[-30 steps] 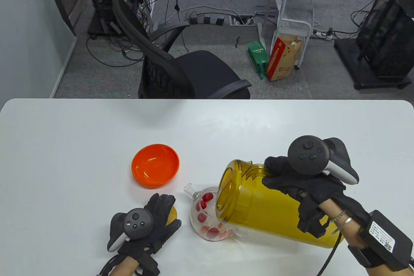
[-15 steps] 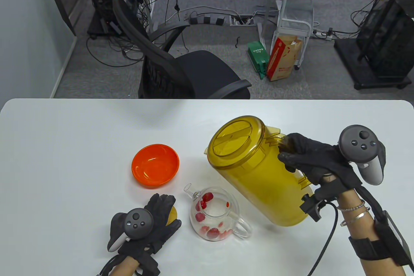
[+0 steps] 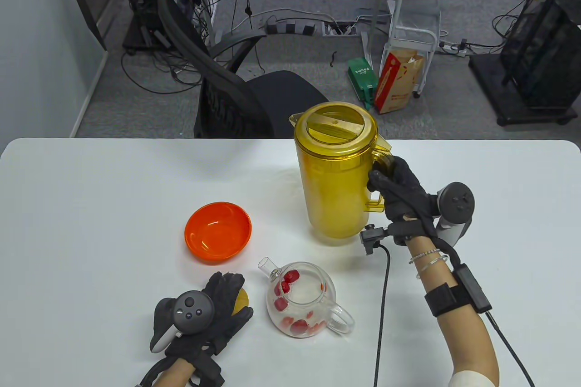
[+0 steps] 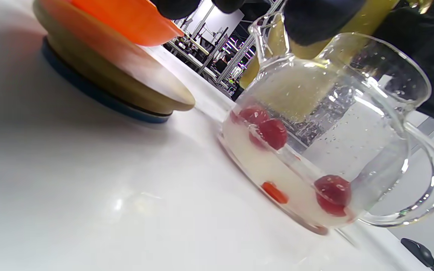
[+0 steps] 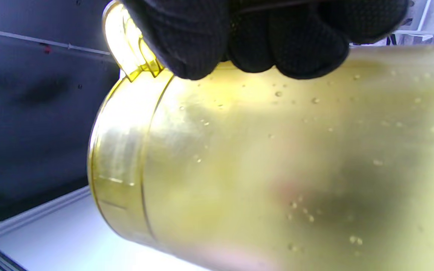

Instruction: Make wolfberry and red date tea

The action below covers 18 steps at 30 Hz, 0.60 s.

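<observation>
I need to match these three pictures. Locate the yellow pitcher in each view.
Table view: yellow pitcher stands upright at centre, the right hand on its handle.
Left wrist view: yellow sliver at top, behind the glass teapot.
Right wrist view: fills the frame.
Shared landmark: the right hand's black glove.

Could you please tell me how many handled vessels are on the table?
2: the tall yellow plastic pitcher at centre, its handle gripped by the right hand, and the clear glass teapot nearer the front edge.

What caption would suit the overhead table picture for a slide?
Right hand grips an upright yellow plastic pitcher; left hand rests beside a clear glass teapot holding red fruit.
</observation>
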Available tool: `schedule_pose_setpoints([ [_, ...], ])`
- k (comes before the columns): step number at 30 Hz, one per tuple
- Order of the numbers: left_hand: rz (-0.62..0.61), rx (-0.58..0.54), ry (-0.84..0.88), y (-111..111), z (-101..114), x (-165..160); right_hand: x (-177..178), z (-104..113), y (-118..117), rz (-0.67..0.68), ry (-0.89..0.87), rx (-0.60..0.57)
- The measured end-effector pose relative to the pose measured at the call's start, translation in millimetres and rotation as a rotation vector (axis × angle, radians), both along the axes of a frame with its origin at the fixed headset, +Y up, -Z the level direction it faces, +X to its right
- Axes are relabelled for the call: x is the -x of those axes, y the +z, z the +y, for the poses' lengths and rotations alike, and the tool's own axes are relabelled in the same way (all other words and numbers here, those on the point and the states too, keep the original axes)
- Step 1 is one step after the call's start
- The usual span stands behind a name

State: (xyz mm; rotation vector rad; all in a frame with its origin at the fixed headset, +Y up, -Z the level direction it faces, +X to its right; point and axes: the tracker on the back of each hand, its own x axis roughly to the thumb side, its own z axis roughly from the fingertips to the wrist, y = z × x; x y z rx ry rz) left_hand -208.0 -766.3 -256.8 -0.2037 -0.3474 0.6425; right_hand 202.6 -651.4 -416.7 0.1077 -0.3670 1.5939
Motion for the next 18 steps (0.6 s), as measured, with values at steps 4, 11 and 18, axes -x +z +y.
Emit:
schedule_pose_setpoints([
  [4, -0.004, -0.005, -0.004, -0.1, 0.6, 0.1, 13.1, -26.7, -16.2, -0.016, -0.030, 0.014],
  [11, -0.001, 0.003, -0.007, -1.0, -0.8, 1.3, 22.3, -56.0, -26.8, -0.027, -0.075, 0.041],
  [18, -0.006, 0.009, -0.016, -0.9, -1.5, 0.4, 17.5, -63.5, -27.4, 0.003, -0.119, 0.033],
])
